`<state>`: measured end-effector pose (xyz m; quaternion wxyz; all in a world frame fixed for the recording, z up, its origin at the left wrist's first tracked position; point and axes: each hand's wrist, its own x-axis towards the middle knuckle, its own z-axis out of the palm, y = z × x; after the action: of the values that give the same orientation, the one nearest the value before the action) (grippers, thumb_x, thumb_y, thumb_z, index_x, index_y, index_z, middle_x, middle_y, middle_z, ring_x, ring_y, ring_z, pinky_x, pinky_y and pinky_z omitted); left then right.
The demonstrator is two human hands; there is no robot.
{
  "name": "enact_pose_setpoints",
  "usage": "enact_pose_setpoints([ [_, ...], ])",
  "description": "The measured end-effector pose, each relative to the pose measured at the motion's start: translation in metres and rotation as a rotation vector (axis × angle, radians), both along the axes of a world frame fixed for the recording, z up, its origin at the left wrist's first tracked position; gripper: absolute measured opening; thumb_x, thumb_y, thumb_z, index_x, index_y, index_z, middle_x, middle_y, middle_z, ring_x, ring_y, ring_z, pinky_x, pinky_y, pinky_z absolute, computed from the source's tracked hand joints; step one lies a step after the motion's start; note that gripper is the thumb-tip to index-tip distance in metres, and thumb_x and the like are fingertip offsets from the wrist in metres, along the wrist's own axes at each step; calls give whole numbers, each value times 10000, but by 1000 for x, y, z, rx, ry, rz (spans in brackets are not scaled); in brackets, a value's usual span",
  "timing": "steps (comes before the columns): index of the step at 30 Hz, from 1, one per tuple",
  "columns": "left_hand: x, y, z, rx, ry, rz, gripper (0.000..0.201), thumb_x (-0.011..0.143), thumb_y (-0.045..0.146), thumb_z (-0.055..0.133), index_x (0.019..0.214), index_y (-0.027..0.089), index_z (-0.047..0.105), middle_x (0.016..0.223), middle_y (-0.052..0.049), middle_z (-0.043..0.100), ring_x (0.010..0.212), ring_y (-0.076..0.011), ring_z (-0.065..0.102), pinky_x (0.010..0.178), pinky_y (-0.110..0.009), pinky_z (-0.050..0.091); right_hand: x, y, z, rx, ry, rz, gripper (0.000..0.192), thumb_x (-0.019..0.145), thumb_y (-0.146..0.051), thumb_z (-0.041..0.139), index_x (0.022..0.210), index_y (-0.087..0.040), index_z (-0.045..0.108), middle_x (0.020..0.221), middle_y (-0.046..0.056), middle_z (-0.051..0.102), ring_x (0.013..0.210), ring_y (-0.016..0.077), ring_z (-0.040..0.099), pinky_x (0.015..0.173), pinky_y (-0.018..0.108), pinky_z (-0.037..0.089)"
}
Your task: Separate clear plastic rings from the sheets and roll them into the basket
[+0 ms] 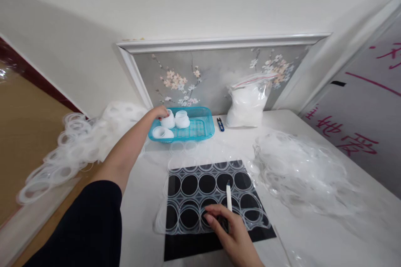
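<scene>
My left hand [160,112] reaches into a blue plastic basket [206,127], its curled fingers touching a stack of thin white round pieces [168,120]. Whether a piece is pinched there, I cannot make out. Beside that stack stands a second one [182,119], and a third stack [163,132] lies tipped over in front. My right hand [230,227] holds a white pen-like tool [229,198], dark tip upward, with thumb and index finger curved. Under it, a clear plastic sheet with rows of rings [199,194] lies on a black mat [188,248].
A zip bag of white material [246,106] leans against the wall beside small blue thread snips [220,124]. Clear ring-cut scrap [300,171] is heaped at the right. More white ring sheets [75,150] hang over the table's left edge. A marked whiteboard [363,112] stands at right.
</scene>
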<state>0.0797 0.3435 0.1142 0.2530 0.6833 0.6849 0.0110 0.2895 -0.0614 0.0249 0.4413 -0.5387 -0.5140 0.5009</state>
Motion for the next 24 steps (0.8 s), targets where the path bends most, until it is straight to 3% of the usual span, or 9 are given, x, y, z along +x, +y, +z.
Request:
enact_pose_setpoints([
  [4, 4, -7, 18, 16, 72, 15, 227, 862, 303, 683, 926, 88, 650, 758, -34, 638, 671, -158, 614, 588, -259, 490, 24, 4, 4, 12, -186, -131, 381, 901, -540, 536, 991, -211, 708, 809, 77, 719, 695, 216, 647, 623, 302, 485],
  [7, 2, -21, 42, 136, 62, 11, 195, 802, 204, 681, 896, 34, 676, 659, -47, 625, 645, -167, 607, 595, -231, 411, 45, 10, 9, -113, -526, -187, 392, 919, -547, 481, 862, -212, 676, 636, 59, 653, 559, 213, 583, 532, 304, 385],
  [9, 1, -49, 54, 282, 32, 7, 277, 878, 224, 564, 1061, 40, 659, 812, -58, 668, 716, -137, 603, 666, -211, 392, 50, 14, 12, -221, -772, -138, 347, 897, -514, 536, 770, -211, 648, 617, 74, 645, 565, 235, 588, 534, 310, 344],
  [11, 1, -97, 55, 468, -34, -19, 365, 929, 306, 501, 1227, 117, 596, 1028, -51, 677, 777, -122, 591, 708, -196, 385, 47, 19, 13, -262, -915, -90, 297, 860, -470, 609, 726, -206, 633, 656, 102, 661, 596, 254, 603, 545, 312, 325],
  [13, -1, -161, 43, 458, -126, -167, 334, 900, 398, 555, 1135, 183, 657, 1033, -28, 691, 752, -132, 594, 688, -198, 390, 41, 22, 12, -239, -930, -69, 255, 839, -408, 646, 687, -205, 620, 665, 100, 655, 599, 238, 597, 559, 306, 316],
  [16, -15, -260, 8, 216, -200, -484, 311, 763, 469, 717, 986, 252, 735, 984, 1, 716, 783, -180, 634, 700, -215, 398, 42, 21, 14, -197, -781, -4, 246, 832, -328, 639, 624, -208, 588, 594, 39, 596, 559, 179, 543, 563, 284, 305],
  [18, -32, -309, -18, 134, -280, -537, 335, 703, 419, 776, 1022, 322, 739, 1026, 20, 713, 850, -215, 655, 691, -215, 409, 55, 14, 18, -153, -624, 25, 279, 875, -363, 578, 643, -207, 581, 581, 10, 563, 548, 157, 509, 555, 274, 321],
  [21, -58, -349, -48, 98, -303, -552, 426, 705, 374, 766, 1124, 388, 692, 1109, 13, 698, 909, -250, 660, 687, -242, 447, 88, -4, 27, -49, -469, 37, 361, 948, -453, 445, 747, -202, 608, 736, 31, 601, 671, 173, 556, 634, 294, 423],
  [24, -71, -363, -63, 94, -146, -611, 259, 894, 345, 541, 1113, 312, 676, 1116, -21, 682, 903, -239, 662, 680, -271, 464, 118, -22, 31, -21, -513, 174, 348, 946, -456, 463, 793, -204, 648, 1030, 90, 629, 950, 231, 588, 834, 362, 466],
])
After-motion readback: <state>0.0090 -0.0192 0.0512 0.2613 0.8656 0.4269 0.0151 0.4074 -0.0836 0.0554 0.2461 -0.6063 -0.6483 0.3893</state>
